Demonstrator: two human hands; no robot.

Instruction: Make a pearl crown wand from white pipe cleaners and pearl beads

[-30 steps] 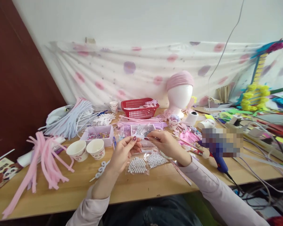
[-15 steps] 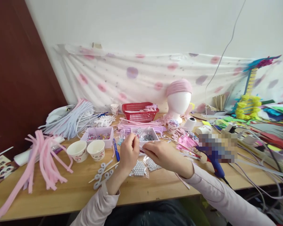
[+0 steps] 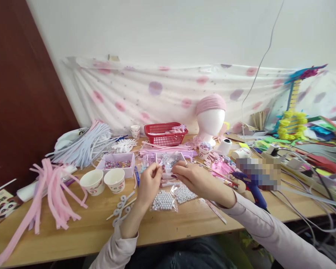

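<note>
My left hand (image 3: 150, 182) and my right hand (image 3: 190, 177) meet above the wooden table (image 3: 168, 220), fingertips pinched together on a small sparkly piece too small to name. Just below the hands lie two clear bags of white pearl beads (image 3: 164, 200). Behind the hands stands a white tray of small silver trinkets (image 3: 170, 158). A second tray of coloured gems (image 3: 118, 163) sits to the left of it. Two paper cups (image 3: 103, 180) stand left of my left hand. A curled grey pipe-cleaner piece (image 3: 121, 209) lies by my left wrist.
Pink pipe cleaners (image 3: 50, 190) and pale blue ones (image 3: 84, 145) are piled at the left. A red basket (image 3: 165, 133) and a foam head with a pink band (image 3: 210, 117) stand at the back. A blue glue gun (image 3: 253, 188) and cables crowd the right.
Both hands stayed pinched together and shifted slightly over the bead bags; the view moved a little, and the pinched piece sits nearer the trinket tray.
</note>
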